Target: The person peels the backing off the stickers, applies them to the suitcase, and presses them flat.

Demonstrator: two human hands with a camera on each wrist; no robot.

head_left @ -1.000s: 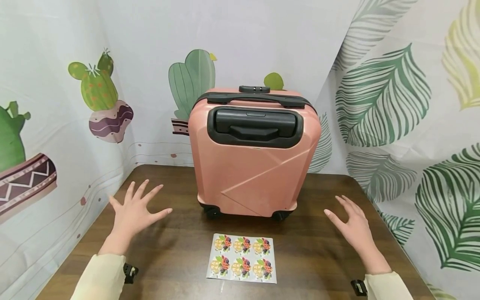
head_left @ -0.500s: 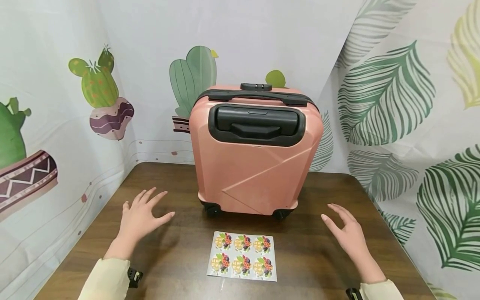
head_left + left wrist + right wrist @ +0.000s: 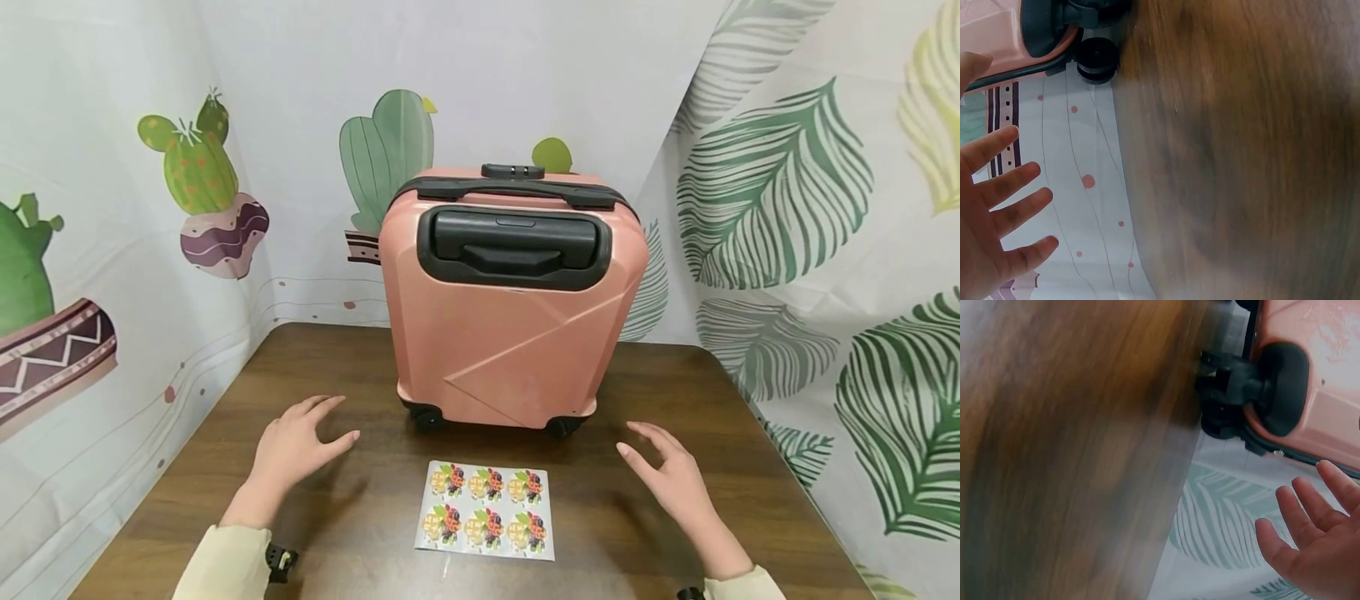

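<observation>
A pink hard-shell suitcase (image 3: 517, 342) stands upright on the wooden table, its black telescopic handle pushed down into its recess. In front of it a sheet of fruit stickers (image 3: 486, 510) lies flat, printed with several round fruit pictures. My left hand (image 3: 292, 446) hovers over the table left of the sheet, fingers spread and holding nothing. On the other side, my right hand (image 3: 671, 479) is likewise raised with relaxed fingers and no object in it. Both wrist views show spread fingers beside the suitcase's black wheels (image 3: 1096, 59), apart from the shell.
The dark brown table (image 3: 345, 533) has rounded far corners. Behind it hangs a white cloth backdrop (image 3: 300, 50) printed with cacti and leaves. A black strap device (image 3: 281, 563) sits at the left wrist, below a cream sleeve (image 3: 225, 567).
Both hands have moved inward and lower toward the sticker sheet, the left one's fingers less widely spread. The suitcase and sheet stay in place; the head view shifts slightly.
</observation>
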